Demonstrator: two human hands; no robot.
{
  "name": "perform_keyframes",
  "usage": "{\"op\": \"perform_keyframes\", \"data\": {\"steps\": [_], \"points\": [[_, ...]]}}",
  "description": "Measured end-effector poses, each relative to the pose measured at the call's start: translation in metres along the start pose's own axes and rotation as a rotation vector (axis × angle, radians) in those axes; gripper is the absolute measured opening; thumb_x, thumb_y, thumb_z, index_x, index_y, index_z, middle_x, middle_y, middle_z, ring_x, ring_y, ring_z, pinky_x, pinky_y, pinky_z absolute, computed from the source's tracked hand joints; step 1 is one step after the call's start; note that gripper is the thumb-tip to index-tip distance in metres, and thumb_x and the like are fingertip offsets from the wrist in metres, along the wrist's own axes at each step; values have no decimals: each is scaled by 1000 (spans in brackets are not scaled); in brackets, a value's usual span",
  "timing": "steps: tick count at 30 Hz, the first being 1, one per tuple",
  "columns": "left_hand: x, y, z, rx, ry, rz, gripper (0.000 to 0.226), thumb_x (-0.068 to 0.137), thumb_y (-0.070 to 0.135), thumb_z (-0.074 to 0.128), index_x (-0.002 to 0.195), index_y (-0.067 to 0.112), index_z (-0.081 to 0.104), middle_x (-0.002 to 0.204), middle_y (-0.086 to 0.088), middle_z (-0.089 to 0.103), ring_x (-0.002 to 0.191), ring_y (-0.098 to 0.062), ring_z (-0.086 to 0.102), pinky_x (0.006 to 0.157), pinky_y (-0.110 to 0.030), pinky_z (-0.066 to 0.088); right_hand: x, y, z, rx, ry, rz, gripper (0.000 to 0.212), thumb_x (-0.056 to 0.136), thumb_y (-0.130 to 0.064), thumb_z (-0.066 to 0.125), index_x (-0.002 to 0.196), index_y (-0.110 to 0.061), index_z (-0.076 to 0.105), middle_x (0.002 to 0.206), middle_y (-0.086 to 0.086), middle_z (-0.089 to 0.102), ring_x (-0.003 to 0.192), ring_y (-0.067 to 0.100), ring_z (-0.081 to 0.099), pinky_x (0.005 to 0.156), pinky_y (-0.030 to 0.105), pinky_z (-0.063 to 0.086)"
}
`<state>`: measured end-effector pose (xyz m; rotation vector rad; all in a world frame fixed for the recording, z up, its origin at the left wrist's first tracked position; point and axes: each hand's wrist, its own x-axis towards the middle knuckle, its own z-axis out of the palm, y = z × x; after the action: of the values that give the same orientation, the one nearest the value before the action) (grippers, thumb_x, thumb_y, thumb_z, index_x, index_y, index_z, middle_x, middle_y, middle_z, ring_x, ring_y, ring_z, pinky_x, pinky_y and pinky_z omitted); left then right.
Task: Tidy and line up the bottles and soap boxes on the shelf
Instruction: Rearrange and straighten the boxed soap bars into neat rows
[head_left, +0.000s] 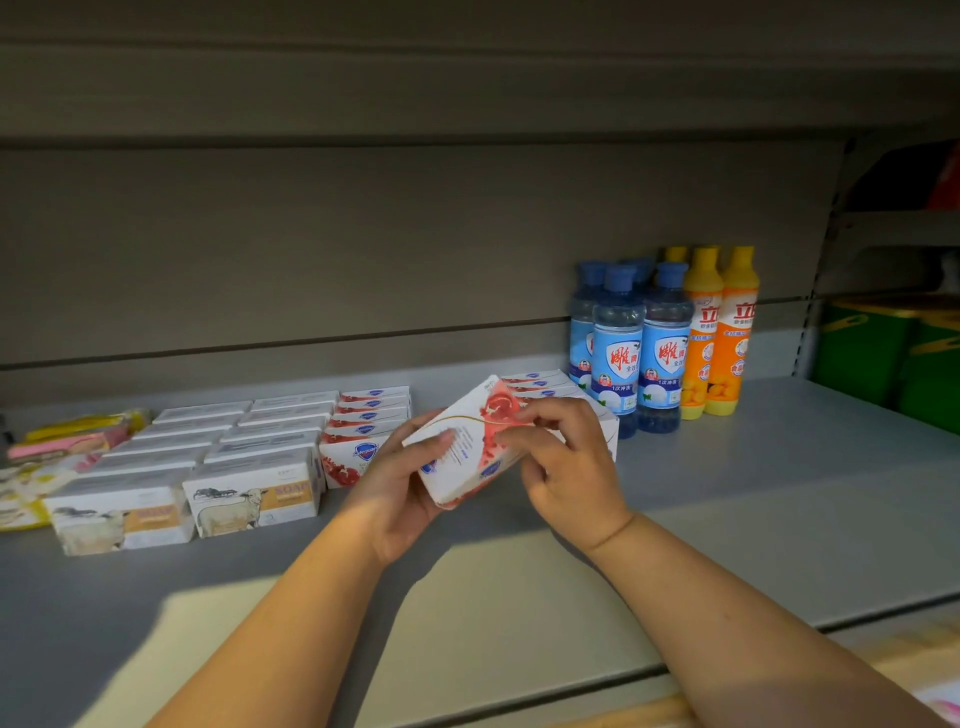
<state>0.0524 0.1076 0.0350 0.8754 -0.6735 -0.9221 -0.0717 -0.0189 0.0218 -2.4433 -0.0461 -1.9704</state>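
Soap box (470, 447) in red and white, lifted clear of the shelf (779, 493), lies tilted between both my hands, one corner raised toward the back wall and its printed face turned up to me. My left hand (400, 483) cradles the near lower end from underneath, thumb pressed on the face. My right hand (563, 467) pinches the right end, fingers curled over the top edge. Directly behind the box is a gap between two rows of matching soap boxes: the left row (371, 415) stands just beyond my left thumb, and the right row (540, 382) runs back just behind my right knuckles, beside the blue bottles (618, 358) and orange bottles (722, 338). Those rows run front to back with short ends facing me, while the box in my grip sits askew, its long axis slanting across theirs as far as I can tell. As I judge it, the coming move turns on that slant: the box needs swinging square to the rows, then carrying forward and down, near to either hand, into the gap or onto the front of a row. Further left, sheep-printed soap boxes (249, 493) stand in two files, already fairly straight.
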Motion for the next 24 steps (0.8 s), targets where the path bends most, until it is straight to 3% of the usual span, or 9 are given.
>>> {"op": "perform_keyframes", "data": {"steps": [6,10,13,14,16,19,20,22,24], "points": [[1,5,-5,83,-36,114,39,65,1,67,100,16,66,93,-10,72,79,-21,68,63,-29,57,-1,-3,2,-50,-23,22,51,55,12,71,99,-14,71,105,1,41,95,21,45,77,38,52],[1,1,-5,52,13,-69,34,64,15,69,98,11,66,94,-14,72,77,-27,71,60,-35,57,-6,-4,1,90,-106,188,43,61,-12,84,102,-12,71,116,4,44,108,18,47,92,34,47],[1,1,-4,46,138,-122,24,81,31,61,95,12,64,86,-14,74,69,-27,72,56,-36,57,-7,-3,1,183,-171,209,40,61,-24,83,96,-7,71,105,11,61,101,15,54,90,27,46],[2,2,-3,85,170,-125,30,88,39,54,97,12,64,83,-13,74,65,-27,72,53,-35,57,-8,-3,0,220,-191,266,39,61,-26,83,94,-9,70,99,8,64,95,15,57,85,27,47],[6,3,-2,185,211,-93,46,92,53,43,98,13,64,82,-12,75,65,-27,72,54,-36,57,-8,-3,-2,341,-270,560,35,61,-34,83,90,-21,67,92,0,69,87,17,63,78,31,52],[8,1,3,206,268,-5,42,93,51,45,87,16,67,83,-9,75,72,-22,73,58,-37,59,-9,-7,1,548,-343,966,24,70,-33,80,85,-23,65,91,12,71,85,34,65,74,47,55],[7,-1,5,223,252,-1,38,94,48,46,88,17,66,84,-9,75,73,-22,73,57,-36,59,-9,-7,2,577,-341,1038,20,74,-31,77,87,-21,65,87,12,71,77,36,65,64,44,56],[6,-5,7,253,207,-44,27,95,39,49,100,14,60,89,-10,75,77,-25,73,61,-38,60,-5,-7,0,611,-332,1166,17,82,-35,68,91,-22,62,71,1,71,59,23,62,44,28,45],[5,-7,8,217,175,-107,24,95,28,52,109,9,54,94,-12,73,79,-27,72,62,-39,60,-1,-8,-3,630,-318,1263,20,88,-43,57,89,-23,59,56,-5,66,45,12,55,37,18,37]]}}
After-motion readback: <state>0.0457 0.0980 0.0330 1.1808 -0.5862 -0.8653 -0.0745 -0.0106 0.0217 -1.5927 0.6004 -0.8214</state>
